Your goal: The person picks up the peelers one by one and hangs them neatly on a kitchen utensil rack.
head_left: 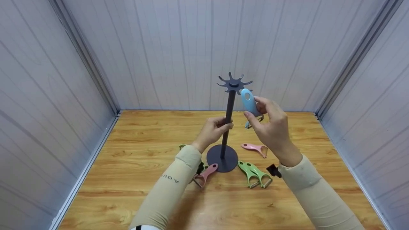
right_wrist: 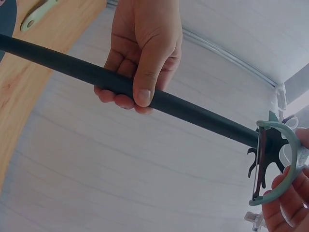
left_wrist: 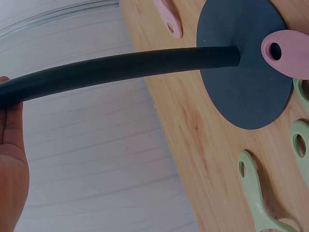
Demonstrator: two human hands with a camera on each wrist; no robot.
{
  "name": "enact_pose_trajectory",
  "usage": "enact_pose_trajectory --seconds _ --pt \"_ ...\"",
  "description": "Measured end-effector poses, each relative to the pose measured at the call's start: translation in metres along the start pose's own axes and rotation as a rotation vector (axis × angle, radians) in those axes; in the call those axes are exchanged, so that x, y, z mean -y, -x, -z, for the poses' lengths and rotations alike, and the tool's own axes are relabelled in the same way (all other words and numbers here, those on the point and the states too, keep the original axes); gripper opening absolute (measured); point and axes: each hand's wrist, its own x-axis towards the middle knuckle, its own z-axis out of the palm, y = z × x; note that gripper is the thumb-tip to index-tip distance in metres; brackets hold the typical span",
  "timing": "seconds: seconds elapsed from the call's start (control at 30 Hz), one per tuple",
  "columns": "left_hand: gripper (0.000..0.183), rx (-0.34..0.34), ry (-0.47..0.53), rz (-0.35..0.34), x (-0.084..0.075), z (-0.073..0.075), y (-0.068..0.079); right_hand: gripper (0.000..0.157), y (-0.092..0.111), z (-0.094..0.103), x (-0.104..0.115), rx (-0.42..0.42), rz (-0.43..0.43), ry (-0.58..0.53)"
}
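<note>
A dark rack (head_left: 229,107) has a round base, a tall pole and a ring of curved hooks on top. My left hand (head_left: 213,131) grips its pole about midway up, thumb and fingers round it, as the right wrist view also shows. A blue peeler (head_left: 249,101) is pinched in my right hand (head_left: 271,126), its handle hole upward and its blade end down. The handle's top is close beside the hooks (head_left: 234,84); whether it touches one I cannot tell. In the right wrist view the peeler's blade end (right_wrist: 289,179) is in front of the hooks.
Around the round base (head_left: 212,156) lie a pink peeler (head_left: 255,147), a second pink peeler (head_left: 209,172) and two overlapping green peelers (head_left: 252,174). More green peelers (left_wrist: 253,193) are partly hidden by the left forearm in the head view. Pale walls (head_left: 179,54) enclose the wooden table (head_left: 143,134).
</note>
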Motion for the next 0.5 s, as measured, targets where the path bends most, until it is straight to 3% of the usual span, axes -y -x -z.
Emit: enact_pose_trajectory --seconds 0.5 --pt "0.02 0.008 0.0 -0.031 0.0 0.001 0.0 0.039 -0.001 -0.014 -0.002 0.024 -0.01 0.001"
